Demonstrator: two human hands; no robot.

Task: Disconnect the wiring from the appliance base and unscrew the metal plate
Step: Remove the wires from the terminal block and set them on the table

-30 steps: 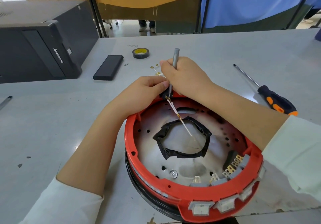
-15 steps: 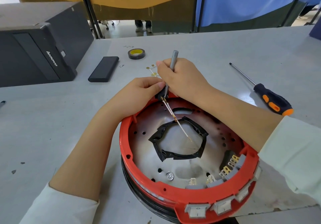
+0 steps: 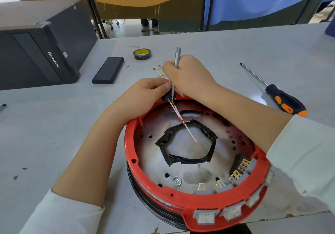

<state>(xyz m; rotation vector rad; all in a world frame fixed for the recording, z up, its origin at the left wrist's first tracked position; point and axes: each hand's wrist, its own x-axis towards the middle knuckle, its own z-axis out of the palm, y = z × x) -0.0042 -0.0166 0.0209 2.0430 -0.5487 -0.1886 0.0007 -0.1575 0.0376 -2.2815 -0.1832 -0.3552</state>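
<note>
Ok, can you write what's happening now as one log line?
right hand: holds thin screwdriver | tip: at red base far rim | left hand: steadies black part | wire: attached

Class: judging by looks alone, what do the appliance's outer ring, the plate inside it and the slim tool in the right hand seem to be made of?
Outer ring: probably moulded plastic; uniform glossy red, with moulded tabs.
Plate: sheet metal, likely steel or aluminium; dull silvery sheen, punched holes, dark scorch marks.
Slim tool: apparently metal; matte grey cylindrical shaft.
</note>
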